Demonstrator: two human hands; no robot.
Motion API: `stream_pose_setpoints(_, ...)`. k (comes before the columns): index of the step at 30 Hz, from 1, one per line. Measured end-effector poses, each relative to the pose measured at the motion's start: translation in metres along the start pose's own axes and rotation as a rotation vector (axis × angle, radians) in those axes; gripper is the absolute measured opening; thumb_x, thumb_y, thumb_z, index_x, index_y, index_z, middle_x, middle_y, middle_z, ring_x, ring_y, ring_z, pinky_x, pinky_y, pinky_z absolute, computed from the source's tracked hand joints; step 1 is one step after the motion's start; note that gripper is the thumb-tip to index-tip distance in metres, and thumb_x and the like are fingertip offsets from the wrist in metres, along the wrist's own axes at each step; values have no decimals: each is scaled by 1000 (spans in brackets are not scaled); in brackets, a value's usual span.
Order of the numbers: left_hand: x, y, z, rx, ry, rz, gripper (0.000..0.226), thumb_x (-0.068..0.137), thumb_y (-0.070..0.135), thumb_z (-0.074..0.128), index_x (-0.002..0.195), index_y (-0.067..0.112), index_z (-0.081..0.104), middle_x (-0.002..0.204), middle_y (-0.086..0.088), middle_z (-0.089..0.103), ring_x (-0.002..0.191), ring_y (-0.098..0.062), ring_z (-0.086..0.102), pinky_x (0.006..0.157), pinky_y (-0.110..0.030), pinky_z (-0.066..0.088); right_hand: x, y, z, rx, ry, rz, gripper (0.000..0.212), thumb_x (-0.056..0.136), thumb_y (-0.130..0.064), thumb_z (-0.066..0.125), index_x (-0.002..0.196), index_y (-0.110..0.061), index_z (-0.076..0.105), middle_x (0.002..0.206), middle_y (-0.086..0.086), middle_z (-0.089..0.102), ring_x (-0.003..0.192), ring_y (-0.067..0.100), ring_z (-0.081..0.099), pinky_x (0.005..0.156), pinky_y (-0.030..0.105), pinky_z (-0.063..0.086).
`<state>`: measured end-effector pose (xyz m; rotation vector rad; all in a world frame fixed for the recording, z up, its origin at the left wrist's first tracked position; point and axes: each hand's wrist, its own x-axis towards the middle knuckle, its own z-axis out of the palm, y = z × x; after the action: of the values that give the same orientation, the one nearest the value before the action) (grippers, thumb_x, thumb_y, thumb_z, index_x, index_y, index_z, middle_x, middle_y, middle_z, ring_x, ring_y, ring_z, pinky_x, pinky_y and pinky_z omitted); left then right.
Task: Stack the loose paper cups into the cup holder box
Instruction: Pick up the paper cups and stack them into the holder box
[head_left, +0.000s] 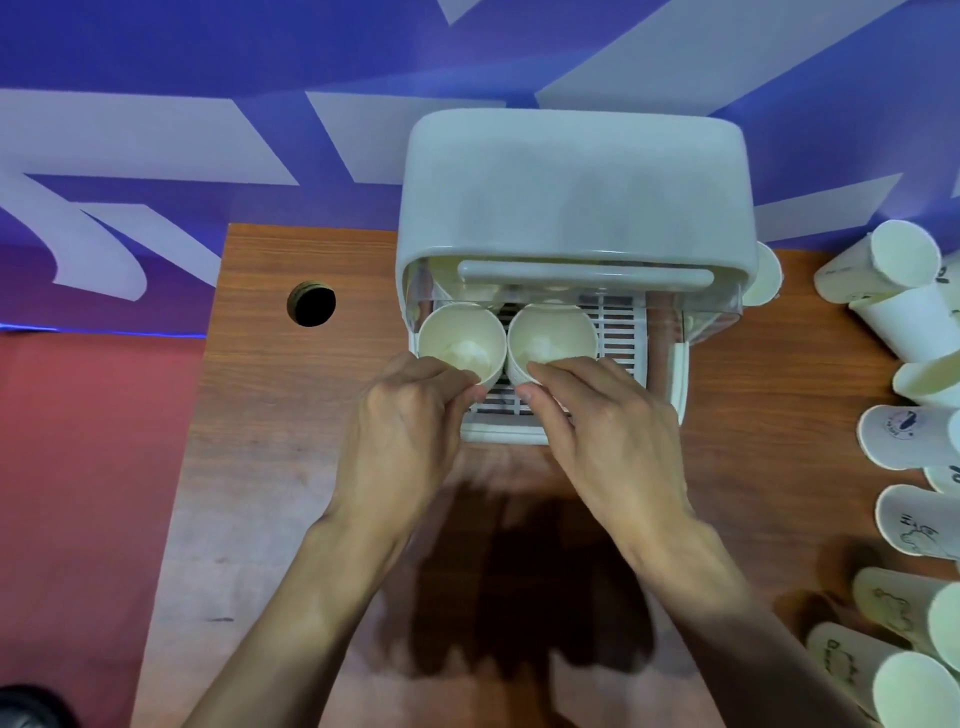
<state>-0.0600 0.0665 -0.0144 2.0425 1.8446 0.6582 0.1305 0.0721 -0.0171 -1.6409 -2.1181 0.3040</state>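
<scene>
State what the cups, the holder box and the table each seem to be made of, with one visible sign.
Cups: paper, matte white, thin rolled rims, printed drawings. Holder box: probably plastic, smooth pale moulded lid, clear side panels, slotted tray. Table: wood-grain surface, likely laminate rather than solid wood.

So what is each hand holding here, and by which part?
Left hand pinches the near rim of the left white paper cup; right hand pinches the near rim of the right white paper cup.

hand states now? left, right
Left hand: closed, pinching the left cup by its rim.
Right hand: closed, pinching the right cup by its rim.
</scene>
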Motion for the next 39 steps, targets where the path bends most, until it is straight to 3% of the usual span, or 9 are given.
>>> stream_pose_setpoints(8, -4, 10, -2, 19, 4, -19, 15, 93, 31, 71, 95, 18, 78, 90, 3, 72, 79, -23, 66, 61, -24, 43, 6, -4, 4, -19, 11, 43, 23, 97, -41, 57, 102, -27, 75, 93, -11, 72, 84, 20, 67, 54, 40, 54)
stream_pose_setpoints(10, -7, 24, -13, 63, 85, -9, 21, 86, 28, 80, 103, 16, 77, 98, 2, 73, 76, -21, 66, 60, -24, 42, 0, -5, -9, 18, 92, 22, 22, 98, -40, 62, 108, -26, 76, 101, -12, 73, 89, 15, 71, 62, 36, 56)
stream_pose_setpoints(13, -6, 63, -29, 29, 204, 183, 14, 94, 22, 71, 101, 12, 77, 98, 0, 73, 77, -19, 62, 66, -26, 47, -16, 12, -49, 106, 264, 4, 16, 99, -31, 66, 103, -22, 78, 101, -12, 75, 88, 8, 71, 67, 24, 55)
stream_pose_setpoints(17, 14, 140, -7, -11, 87, 341, 9, 91, 13, 69, 98, 14, 75, 93, -1, 70, 78, -26, 67, 61, -41, 52, -23, 83, -106, -15, 244, 170, 13, 99, -30, 64, 93, -24, 74, 83, -9, 68, 70, 14, 63, 54, 38, 49)
stream_pose_setpoints(19, 34, 180, 21, 54, -36, 348, 14, 83, 15, 74, 97, 16, 72, 95, 0, 69, 72, -27, 67, 52, -38, 50, -16, 127, -124, -113, 188, 244, 16, 97, -29, 65, 82, -23, 65, 73, -5, 59, 65, 22, 58, 52, 37, 43)
stream_pose_setpoints(24, 85, 245, 100, 13, -165, 212, 17, 85, 20, 71, 101, 14, 67, 105, -7, 67, 63, -33, 66, 48, -37, 48, 18, 213, -140, -226, 61, 301, 21, 96, -37, 53, 94, -24, 68, 82, 1, 68, 76, 29, 63, 60, 40, 50)
stream_pose_setpoints(30, 115, 260, 164, 100, -256, -127, 49, 98, 10, 48, 145, 16, 40, 154, -4, 33, 91, -41, 67, 72, -47, 49, 53, 274, -116, -315, -18, 331, 33, 91, -27, 63, 124, -20, 61, 114, 10, 69, 90, 40, 67, 67, 44, 52)
stream_pose_setpoints(34, 127, 259, 178, 182, -278, -176, 54, 94, -4, 45, 146, 11, 35, 143, -8, 39, 101, -40, 66, 66, -41, 39, 58, 292, -104, -378, -87, 361, 37, 91, -23, 65, 127, -16, 60, 112, 20, 69, 90, 46, 66, 70, 46, 47)
stream_pose_setpoints(39, 130, 246, 176, 217, -354, -199, 40, 94, -2, 46, 132, 10, 51, 130, -10, 56, 105, -38, 65, 78, -42, 49, 61, 291, -97, -332, -81, 400, 25, 95, -22, 61, 119, -16, 65, 98, 26, 71, 86, 48, 65, 71, 44, 38)
